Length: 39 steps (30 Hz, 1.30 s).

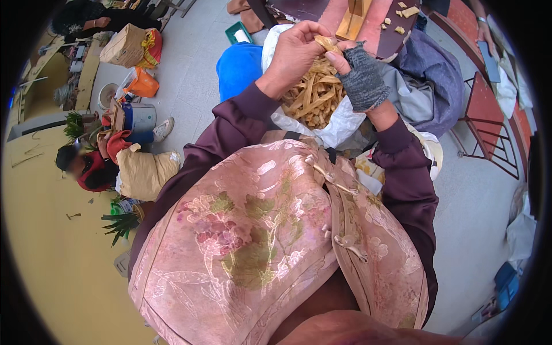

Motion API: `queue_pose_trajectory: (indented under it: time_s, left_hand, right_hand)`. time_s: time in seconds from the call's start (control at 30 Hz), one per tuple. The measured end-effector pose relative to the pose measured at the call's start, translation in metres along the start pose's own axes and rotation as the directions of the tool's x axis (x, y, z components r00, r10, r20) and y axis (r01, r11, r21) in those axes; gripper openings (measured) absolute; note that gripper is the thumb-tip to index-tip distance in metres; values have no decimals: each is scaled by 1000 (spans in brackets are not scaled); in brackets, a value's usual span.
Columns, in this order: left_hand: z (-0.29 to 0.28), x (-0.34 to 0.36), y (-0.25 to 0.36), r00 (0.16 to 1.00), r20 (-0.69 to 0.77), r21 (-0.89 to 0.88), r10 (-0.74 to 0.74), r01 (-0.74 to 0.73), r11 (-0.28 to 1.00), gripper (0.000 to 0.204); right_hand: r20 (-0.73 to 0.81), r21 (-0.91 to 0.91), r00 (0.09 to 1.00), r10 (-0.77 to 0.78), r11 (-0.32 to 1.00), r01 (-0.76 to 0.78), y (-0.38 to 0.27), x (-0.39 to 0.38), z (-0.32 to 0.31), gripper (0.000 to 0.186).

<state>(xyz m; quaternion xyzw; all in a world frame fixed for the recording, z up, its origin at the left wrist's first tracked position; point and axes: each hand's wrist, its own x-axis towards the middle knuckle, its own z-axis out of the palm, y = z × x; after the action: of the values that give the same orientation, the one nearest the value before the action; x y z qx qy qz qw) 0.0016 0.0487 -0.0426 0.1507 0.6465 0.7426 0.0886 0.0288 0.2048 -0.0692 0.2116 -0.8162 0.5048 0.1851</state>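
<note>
My bare left hand point(293, 57) and my right hand point(359, 77), in a grey knitted fingerless glove, pinch a crumpled pale-tan piece point(325, 43) between them, near the top centre of the view. Directly under them is a white plastic sack point(342, 123) full of tan, dried-looking strips point(307, 103). Just beyond my hands a wooden block with an upright post point(351, 26) stands on a pink and dark work surface point(385, 20), with several small tan pieces point(408, 12) at its right side.
A blue bundle point(236, 69) and purple-grey cloth point(431, 80) flank the sack. At left are a seated person point(92, 172), another person in black point(86, 20), buckets point(138, 118) and bags point(123, 46). At right are a red folding chair point(483, 115) and another person's hand point(483, 31).
</note>
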Motion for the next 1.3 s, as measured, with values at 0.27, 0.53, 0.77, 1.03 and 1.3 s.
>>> queue_pose_trajectory:
  time_s: [0.27,0.53,0.77,1.03,1.3]
  left_hand:
    - [-5,8,-14,996,86,-37,-16,19,999,20]
    - [-15,21,-34,971,39,208,234,-237,949,10]
    - [1,10,-15,970,115,190,213,-232,954,17]
    - [-2,17,3,997,1,53,-77,77,996,6]
    - [-27,12,5,880,214,671,423,-448,591,18]
  right_hand:
    - [-149,-166,984,-96,984,71,19,9,-10,28]
    - [439,786,814,380,277,-553,3,7,-15,27]
    - [240,738,863,445,494,-460,18,12,-5,28]
    - [319,904,808,495,97,-416,38,11,-28,32]
    - [186,789,853,488,442,-426,39,9,-27,16]
